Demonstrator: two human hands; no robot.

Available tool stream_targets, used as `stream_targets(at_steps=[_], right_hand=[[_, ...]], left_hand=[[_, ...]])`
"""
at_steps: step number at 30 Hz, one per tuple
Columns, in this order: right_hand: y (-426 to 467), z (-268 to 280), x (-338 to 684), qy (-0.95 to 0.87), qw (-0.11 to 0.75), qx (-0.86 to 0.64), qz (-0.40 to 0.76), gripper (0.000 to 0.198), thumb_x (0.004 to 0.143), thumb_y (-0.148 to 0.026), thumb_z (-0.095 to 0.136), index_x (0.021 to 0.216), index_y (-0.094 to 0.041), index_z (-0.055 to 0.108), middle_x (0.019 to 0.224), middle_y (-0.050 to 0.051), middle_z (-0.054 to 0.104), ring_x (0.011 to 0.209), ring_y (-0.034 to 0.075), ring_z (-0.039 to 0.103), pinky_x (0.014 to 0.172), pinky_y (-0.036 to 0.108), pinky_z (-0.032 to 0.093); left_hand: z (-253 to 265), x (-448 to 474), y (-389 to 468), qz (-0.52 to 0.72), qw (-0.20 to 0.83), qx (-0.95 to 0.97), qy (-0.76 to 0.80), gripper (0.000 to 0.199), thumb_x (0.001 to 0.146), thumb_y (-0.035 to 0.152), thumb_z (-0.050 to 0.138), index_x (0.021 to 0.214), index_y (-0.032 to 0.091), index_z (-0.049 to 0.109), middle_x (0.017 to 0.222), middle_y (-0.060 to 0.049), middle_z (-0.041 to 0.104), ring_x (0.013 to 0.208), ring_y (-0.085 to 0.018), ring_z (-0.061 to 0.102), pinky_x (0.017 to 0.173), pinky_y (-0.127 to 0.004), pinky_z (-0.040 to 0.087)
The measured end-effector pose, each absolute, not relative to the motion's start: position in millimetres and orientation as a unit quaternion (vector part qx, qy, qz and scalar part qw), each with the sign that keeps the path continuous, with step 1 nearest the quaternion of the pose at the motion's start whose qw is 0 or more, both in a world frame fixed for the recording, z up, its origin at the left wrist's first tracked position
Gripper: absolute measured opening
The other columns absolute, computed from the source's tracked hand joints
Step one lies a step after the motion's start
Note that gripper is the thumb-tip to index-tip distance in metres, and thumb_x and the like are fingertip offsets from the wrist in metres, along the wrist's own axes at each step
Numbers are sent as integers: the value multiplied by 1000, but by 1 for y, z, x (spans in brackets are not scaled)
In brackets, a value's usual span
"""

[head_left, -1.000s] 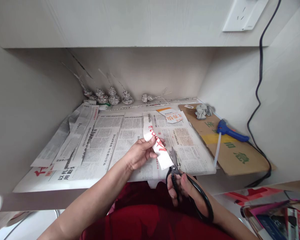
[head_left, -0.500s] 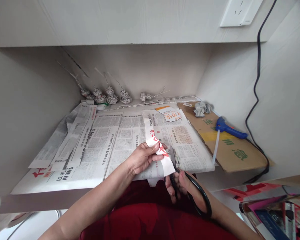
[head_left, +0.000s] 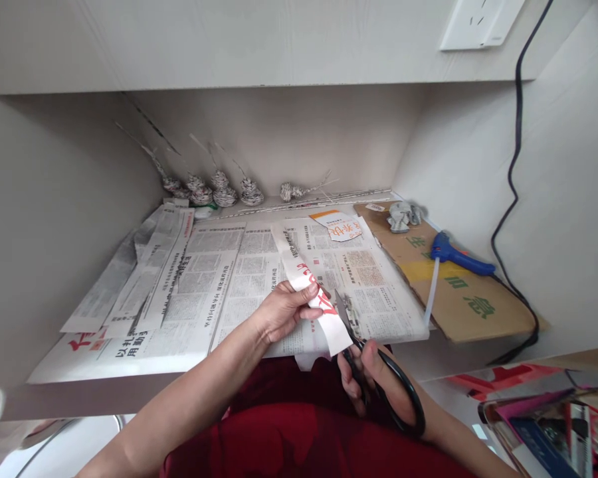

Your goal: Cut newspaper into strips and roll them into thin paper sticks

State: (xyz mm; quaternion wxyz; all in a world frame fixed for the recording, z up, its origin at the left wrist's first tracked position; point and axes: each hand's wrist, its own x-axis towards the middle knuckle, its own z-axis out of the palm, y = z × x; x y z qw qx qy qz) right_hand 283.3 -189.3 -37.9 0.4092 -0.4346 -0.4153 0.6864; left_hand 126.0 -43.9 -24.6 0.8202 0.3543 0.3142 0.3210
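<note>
Between the thumb and fingers of my left hand (head_left: 289,309) is a paper strip (head_left: 335,330), white with red and black print. Its upper end reaches back over the newspaper sheets (head_left: 259,265) that cover the shelf. My right hand (head_left: 373,372) grips a pair of black-handled scissors (head_left: 401,385) by the loops. One blade shows along the right edge of the strip, pointing up and away; the other blade is mostly hidden. A cut paper piece (head_left: 346,229) with orange characters lies farther back.
Several woven paper gourds (head_left: 223,190) stand along the back wall, with one more lying down. Newspaper strips (head_left: 152,279) are stacked at left. On the right a blue glue gun (head_left: 458,255) rests on cardboard (head_left: 458,312), its black cord (head_left: 513,159) trailing. A tool box (head_left: 553,425) sits lower right.
The paper strip's far end has swung left, so the strip slants more. My right hand and the scissors have shifted slightly right and down, and the blade shows more clearly.
</note>
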Motion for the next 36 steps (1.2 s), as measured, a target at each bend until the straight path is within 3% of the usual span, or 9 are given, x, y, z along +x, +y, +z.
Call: stream_targets(at_steps=[8,13,20,28,36], right_hand=[[-191,-31,278,-433,368,-538,623,60,76,-79,41,63,-20,42,42,-7,38,35,6,33,35,19,27],[-191,-23,280,-426,334,-568,620,58,77,-78,41,68,-21,43,47,-7,42,36,7,36,36,20,28],[-195,-25,284,-458,350,-514,636,52,87,-68,37,80,-18,48,62,-3,47,49,9,44,49,23,36],[-194,-28,285,-490,348,-488,633,48,92,-61,36,85,-16,51,72,0,48,61,10,48,60,26,41],[-189,-33,280,-399,380,-478,684,56,85,-69,41,88,-15,53,73,1,52,61,11,51,61,27,42]], left_hand=[[-29,123,-40,330,820,357,302,21,70,20,79,84,7,71,79,-8,70,66,-12,66,56,-17,58],[-26,121,-38,328,838,343,268,26,86,32,62,103,13,67,85,-8,68,71,-15,68,55,-24,61],[-20,119,-32,340,841,313,283,21,91,28,54,99,11,65,85,-10,68,69,-15,69,55,-21,60],[-16,119,-34,347,851,306,250,21,90,30,56,100,13,64,86,-9,67,73,-18,71,56,-22,60],[-30,124,-42,325,855,329,235,18,83,22,66,96,10,69,88,-10,69,74,-16,70,45,-13,53]])
